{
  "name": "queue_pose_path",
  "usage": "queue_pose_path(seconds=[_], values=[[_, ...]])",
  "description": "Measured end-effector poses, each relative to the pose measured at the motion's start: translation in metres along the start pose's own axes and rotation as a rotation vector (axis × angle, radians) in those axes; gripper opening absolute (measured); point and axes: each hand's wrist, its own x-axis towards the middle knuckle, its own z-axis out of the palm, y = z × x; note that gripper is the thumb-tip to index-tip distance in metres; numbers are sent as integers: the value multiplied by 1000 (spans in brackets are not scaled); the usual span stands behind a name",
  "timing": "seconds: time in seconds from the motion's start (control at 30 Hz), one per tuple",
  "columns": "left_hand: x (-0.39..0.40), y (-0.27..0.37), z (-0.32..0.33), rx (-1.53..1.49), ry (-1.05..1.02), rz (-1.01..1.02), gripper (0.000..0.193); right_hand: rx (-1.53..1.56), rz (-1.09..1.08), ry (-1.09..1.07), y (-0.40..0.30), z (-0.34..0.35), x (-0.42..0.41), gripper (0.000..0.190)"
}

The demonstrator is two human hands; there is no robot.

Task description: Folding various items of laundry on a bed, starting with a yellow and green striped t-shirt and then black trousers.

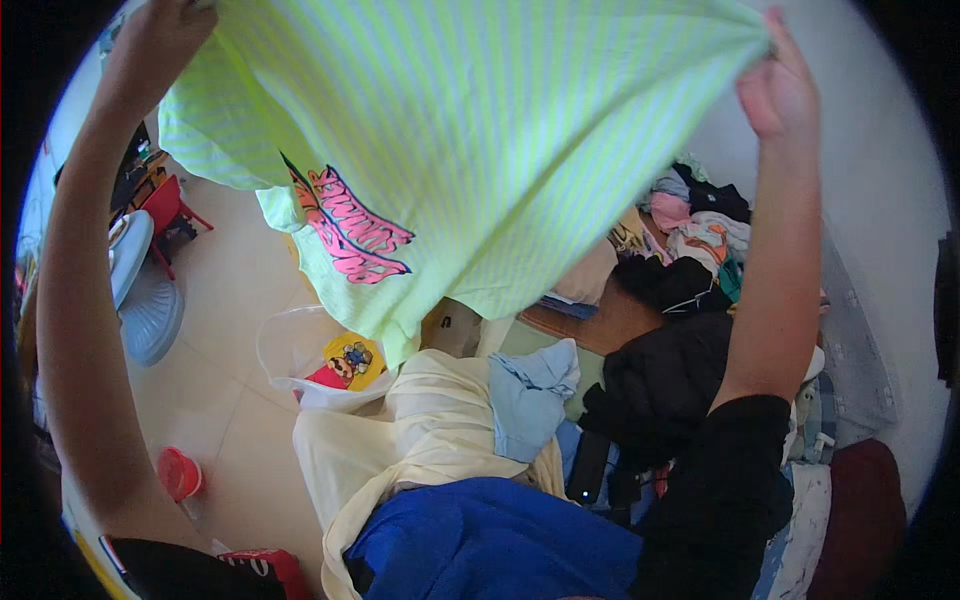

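Observation:
A neon green and pale striped shirt [510,150] with a pink lettered print hangs spread out between my raised hands. My left hand [184,11], cut by the top edge, is at its upper left side, the fingertips mostly out of sight. My right hand [776,82] pinches its upper right corner between thumb and fingers. Below the shirt, cream fabric [435,420] covers my lap, with a light blue folded garment [532,397] on it and a royal blue cloth [487,540] nearer my body.
A pile of clothes [705,217] and a black padded garment [667,382] lie at the right. A translucent container [289,349] with a yellow and red garment [349,364] stands left of my lap. Farther left are a red chair [169,206], a blue stool [154,322] and a red bucket [180,472].

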Motion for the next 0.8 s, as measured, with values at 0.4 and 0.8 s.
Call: queue_pose_path(seconds=[0.4, 0.8], values=[[-290, 23, 39, -399, -395, -147, 30, -58, 13, -883, 20, 28, -323, 24], [-498, 78, 32, -65, -822, -289, 40, 259, 160, -846, 64, 98, -442, 25]])
